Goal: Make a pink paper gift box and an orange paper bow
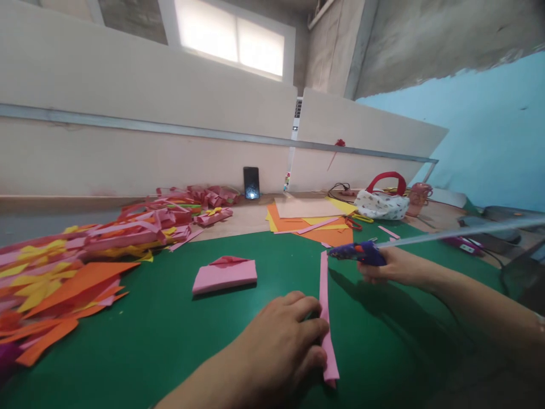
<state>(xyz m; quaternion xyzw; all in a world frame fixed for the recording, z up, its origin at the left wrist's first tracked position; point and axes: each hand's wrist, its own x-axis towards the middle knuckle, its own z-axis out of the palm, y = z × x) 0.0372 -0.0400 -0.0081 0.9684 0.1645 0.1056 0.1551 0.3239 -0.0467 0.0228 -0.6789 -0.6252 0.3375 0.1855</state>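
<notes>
A long, narrow pink felt-like strip [325, 284] lies nearly lengthwise on the green mat [162, 341]. My left hand [293, 335] rests at its lower half, with bent fingers holding the strip against the mat. In my right hand [383, 266] is a dark blue hot glue gun [357, 253], gripped by the handle, with a long clear glue stick [460, 232] sticking out of its back. The gun's nozzle is at the strip's far end; whether it touches cannot be made out. Left of the strip sits a folded pink piece [225, 276], shaped like a small pouch.
Pink, yellow and orange cut pieces [76, 272] are heaped along the left. Behind the mat are stacked coloured sheets [306, 210], orange-handled scissors [353, 224], a propped phone [251, 183], a white bag with a red handle [381, 203] and a pink cup [419, 199].
</notes>
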